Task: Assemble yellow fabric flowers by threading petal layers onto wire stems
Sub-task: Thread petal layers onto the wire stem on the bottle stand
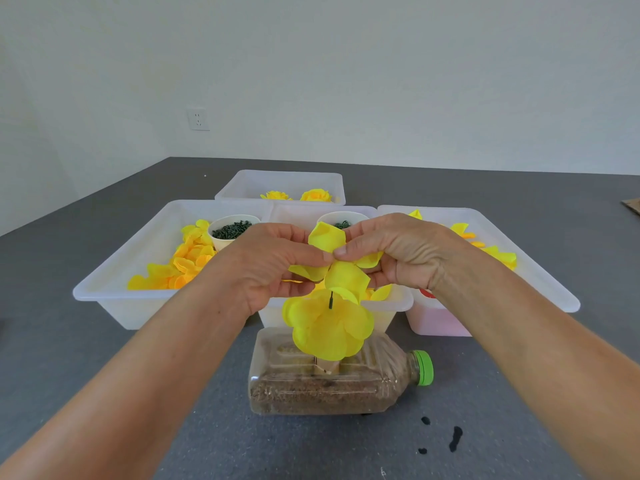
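— Head view, nearest first: what sits below the fingers?

— Plastic bottle point(332, 375) lying on its side, brown grit inside, green cap point(424, 367) to the right. Serves as a stand. Rising from it, just under the fingertips, a wire stem point(331, 300) with a dark tip poking through the mounted petal layers point(329, 327).

— And between the fingers?

— Loose petal layer point(341, 263), bright yellow, rounded lobes, thin and a little translucent. Pinched near its middle by left hand point(273, 268) and right hand point(401, 254), thumbs and forefingers closed on the fabric, thumb tips almost touching. Held just above the stem tip, not yet threaded.

— Likely handling?

— Probably featherlight, limp, easily creased. Best gripped close to the centre hole, as now, so the lobes stay free. Wire likely thin and springy, so a gentle push down.

— Beyond the fingers?

— Clear bins point(114, 296) holding more yellow petals, white cups point(230, 233) of dark green bits. Farthest, a bin with finished flowers point(315, 195).
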Demonstrator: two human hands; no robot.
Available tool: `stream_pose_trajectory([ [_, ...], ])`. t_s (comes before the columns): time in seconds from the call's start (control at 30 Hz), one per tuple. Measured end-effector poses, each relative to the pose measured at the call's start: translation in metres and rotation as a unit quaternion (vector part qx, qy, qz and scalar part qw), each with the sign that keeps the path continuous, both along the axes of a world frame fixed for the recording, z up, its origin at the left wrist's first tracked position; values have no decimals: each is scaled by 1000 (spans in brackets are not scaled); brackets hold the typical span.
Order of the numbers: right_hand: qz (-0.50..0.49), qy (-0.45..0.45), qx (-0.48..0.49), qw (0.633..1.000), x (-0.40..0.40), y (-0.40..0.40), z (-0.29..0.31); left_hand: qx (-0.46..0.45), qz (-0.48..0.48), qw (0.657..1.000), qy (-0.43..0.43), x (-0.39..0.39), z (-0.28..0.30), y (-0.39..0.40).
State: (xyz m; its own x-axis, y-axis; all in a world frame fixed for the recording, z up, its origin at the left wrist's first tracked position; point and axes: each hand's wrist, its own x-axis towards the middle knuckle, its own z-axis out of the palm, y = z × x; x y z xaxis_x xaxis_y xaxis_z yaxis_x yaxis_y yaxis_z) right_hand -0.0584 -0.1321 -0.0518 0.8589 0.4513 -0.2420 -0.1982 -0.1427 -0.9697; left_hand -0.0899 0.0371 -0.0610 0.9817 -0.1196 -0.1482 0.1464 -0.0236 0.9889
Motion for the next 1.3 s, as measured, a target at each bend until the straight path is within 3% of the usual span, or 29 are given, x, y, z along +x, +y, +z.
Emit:
stream_pose_trajectory([
  [0.63,0,95,44,995,1,0,-6,-72,-47,994,66,3,-5,-3],
  [1.03,-11,94,51,994,0,1,-7,-131,-59,984,101,2,-9,-6],
  [1.3,-14,91,19,996,-2,2,-14,-106,-60,986,113,1,-12,-4],
])
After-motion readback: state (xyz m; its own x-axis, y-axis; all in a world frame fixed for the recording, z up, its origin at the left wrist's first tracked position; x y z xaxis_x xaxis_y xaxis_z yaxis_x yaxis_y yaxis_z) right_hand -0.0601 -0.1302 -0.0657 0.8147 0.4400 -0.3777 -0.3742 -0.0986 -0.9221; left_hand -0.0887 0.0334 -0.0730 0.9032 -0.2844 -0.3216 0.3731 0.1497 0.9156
